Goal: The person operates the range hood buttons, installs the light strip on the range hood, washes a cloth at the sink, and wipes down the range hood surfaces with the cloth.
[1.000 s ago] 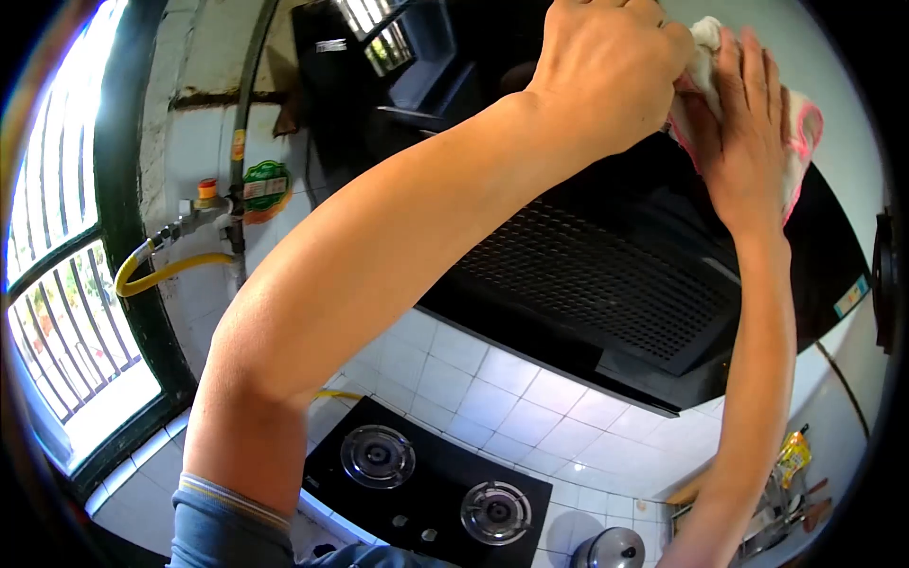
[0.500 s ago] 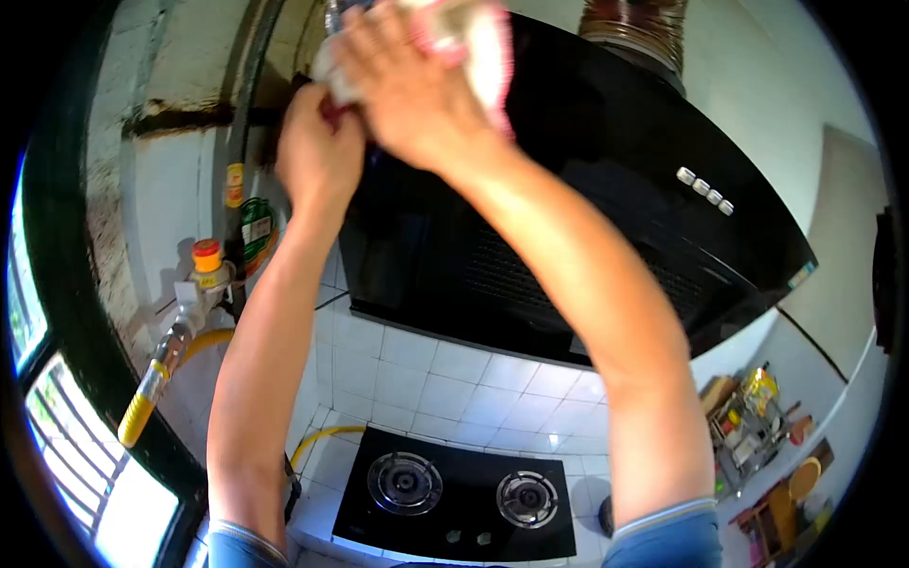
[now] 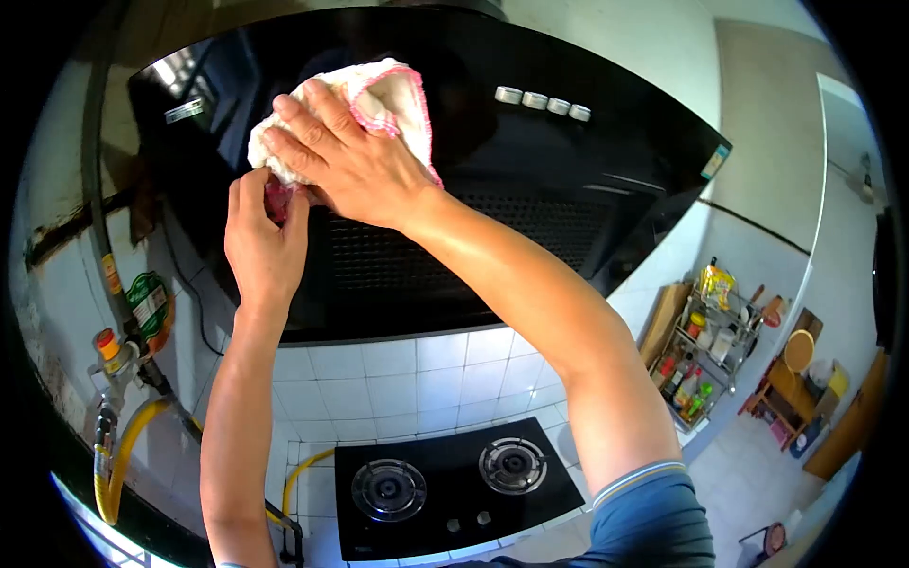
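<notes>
A white cloth with pink edging (image 3: 402, 104) lies against the glossy black front of the range hood (image 3: 473, 66), left of its row of silver buttons. Flat on the cloth is my right hand (image 3: 355, 166), fingers stretched and pointing up-left. Just below and left of it, my left hand (image 3: 268, 232) pinches the cloth's lower left corner between thumb and fingers. Beneath both forearms the hood's perforated grille shows.
Below the hood is a black two-burner stove (image 3: 454, 492). At left are a gas valve (image 3: 115, 355) and a yellow hose (image 3: 123, 464). A rack of bottles and utensils (image 3: 710, 341) stands at right.
Both hands and the cloth have gone from the hood's upper right to its left part. The view has shifted, bringing the buttons and rack further into sight. The right hand now lies flat on the cloth.
</notes>
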Demonstrator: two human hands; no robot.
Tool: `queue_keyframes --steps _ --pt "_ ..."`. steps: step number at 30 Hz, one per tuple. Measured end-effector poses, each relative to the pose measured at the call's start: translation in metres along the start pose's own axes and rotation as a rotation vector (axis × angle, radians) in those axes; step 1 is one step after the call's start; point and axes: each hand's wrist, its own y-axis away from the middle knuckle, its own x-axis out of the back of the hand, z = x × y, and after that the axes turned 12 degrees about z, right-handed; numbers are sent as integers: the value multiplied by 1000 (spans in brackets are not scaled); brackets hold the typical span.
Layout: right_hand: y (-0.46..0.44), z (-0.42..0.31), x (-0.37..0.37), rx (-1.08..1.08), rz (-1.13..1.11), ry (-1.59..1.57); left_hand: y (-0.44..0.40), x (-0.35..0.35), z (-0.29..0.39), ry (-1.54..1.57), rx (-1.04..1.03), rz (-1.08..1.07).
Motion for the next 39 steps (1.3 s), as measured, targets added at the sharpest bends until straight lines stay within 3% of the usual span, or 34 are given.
queue_keyframes --steps 8,10,12,16,19,22,26,30,35,36,38,39 --pt "137 114 104 -98 -81 16 71 -99 122 -3 -250 -176" --pt "180 152 140 -75 -78 152 93 -131 163 37 -224 -292" --pt "218 192 186 -149 -211 181 111 -169 205 82 -321 -307" --pt "276 280 255 -311 -133 210 137 -258 286 203 -525 -222" --pt "294 302 286 -424 -154 342 152 -302 330 200 -588 -183" --pt "339 295 284 -502 57 340 176 -319 342 136 -637 -236" --pt "429 255 269 -644 180 194 238 -339 320 -19 -765 -401" --pt "497 176 260 -1006 78 121 295 -348 302 -48 -807 -588" --pt "514 95 253 -1543 -91 20 358 -344 264 -134 -845 -633" --pt "520 83 249 -1516 -123 54 363 -339 258 -153 -832 -632" --pt "533 61 239 -1693 55 -188 366 -323 250 -218 -900 -617" --pt "571 49 231 -1237 -498 235 363 -316 244 -199 -899 -588"
